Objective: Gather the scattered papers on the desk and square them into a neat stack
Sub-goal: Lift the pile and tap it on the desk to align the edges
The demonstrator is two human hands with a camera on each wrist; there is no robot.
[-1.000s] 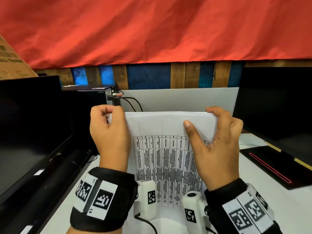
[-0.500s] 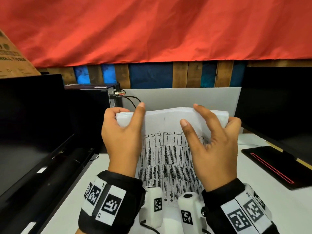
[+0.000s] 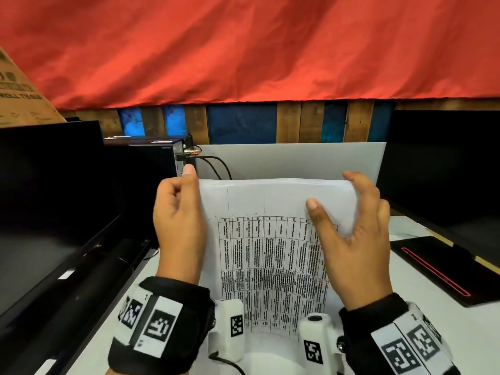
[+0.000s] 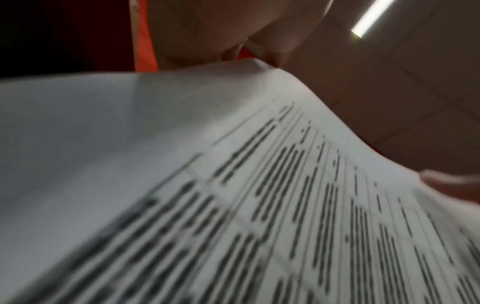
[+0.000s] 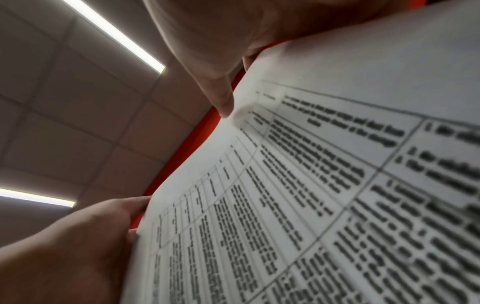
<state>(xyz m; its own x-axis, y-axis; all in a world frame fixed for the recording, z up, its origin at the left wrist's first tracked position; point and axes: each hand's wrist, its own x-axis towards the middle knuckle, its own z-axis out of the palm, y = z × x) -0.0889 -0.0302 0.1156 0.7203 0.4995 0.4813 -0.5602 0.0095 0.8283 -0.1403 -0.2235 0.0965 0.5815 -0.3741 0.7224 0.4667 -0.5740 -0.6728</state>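
A stack of papers (image 3: 270, 239) stands upright on the white desk (image 3: 433, 334), its printed table facing me. My left hand (image 3: 186, 190) holds the stack's upper left edge, with the thumb pointing up along it and the fingers curled. My right hand (image 3: 335, 190) grips the upper right corner, thumb pressed on the front sheet and fingers hooked over the top edge. Both wrist views are filled by the blurred printed sheet (image 4: 182, 185) (image 5: 337, 185). In the right wrist view the left hand's fingertips (image 5: 140, 205) touch the paper's side edge. The stack's bottom edge is hidden behind my wrists.
A black monitor (image 3: 54, 198) and a black computer case (image 3: 151, 158) with plugged cables (image 3: 216, 163) stand on the left. A grey divider panel (image 3: 297, 161) rises behind the stack. On the right lie a black pad with a red line (image 3: 446, 269) and another dark screen (image 3: 446, 171).
My left thumb has come off the front sheet and now lies along the left edge. My right hand has slid toward the top right corner. The stack stays upright.
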